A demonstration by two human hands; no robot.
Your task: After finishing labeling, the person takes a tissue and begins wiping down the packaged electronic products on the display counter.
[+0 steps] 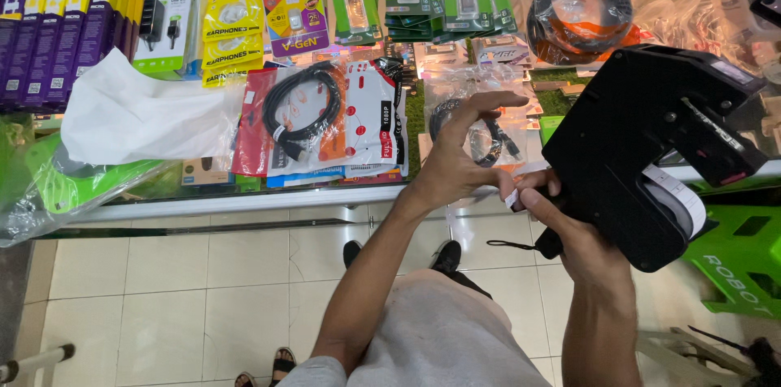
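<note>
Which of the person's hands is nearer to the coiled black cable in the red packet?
Left. The left hand hovers just right of the red cable packet; the right hand is farther right, holding the black label gun.

Bright, even indoor light; soft shadows on floor tiles (pixel 244 273). Glare on plastic packets (pixel 683 13). Wide-angle bending at edges; slight blur.
</note>
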